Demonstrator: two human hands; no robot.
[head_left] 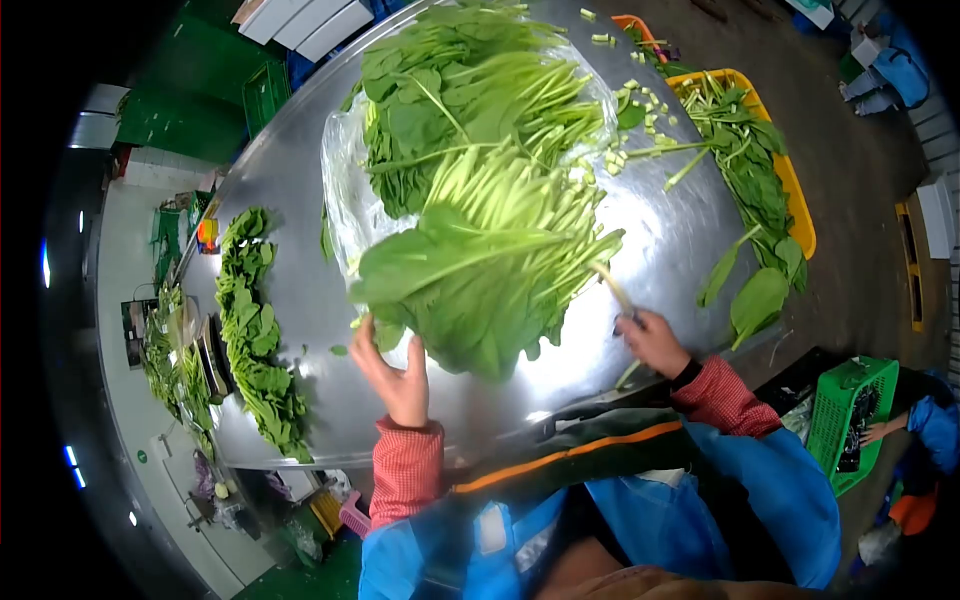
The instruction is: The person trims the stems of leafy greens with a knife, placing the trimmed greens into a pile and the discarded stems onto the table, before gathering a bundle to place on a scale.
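Note:
A large pile of leafy greens (500,190) lies on a clear plastic sheet (345,190), cut stem ends facing right. My left hand (393,375) is at the lower left edge of the pile, thumb and fingers apart, close to a broad leaf (440,262); whether the fingertips touch it is hard to tell. To the right of the stems, my right hand (655,342) is closed round what looks like a small knife (612,285). Its thin, curved, tan blade points up at the stem ends. The fingers hide most of the handle.
The metal table (330,410) carries a row of greens (255,330) on the left and stem offcuts (650,105) at the upper right. A yellow crate (800,215) of greens stands by the right edge. Beyond are a green crate (850,420) and another person's hand (880,430).

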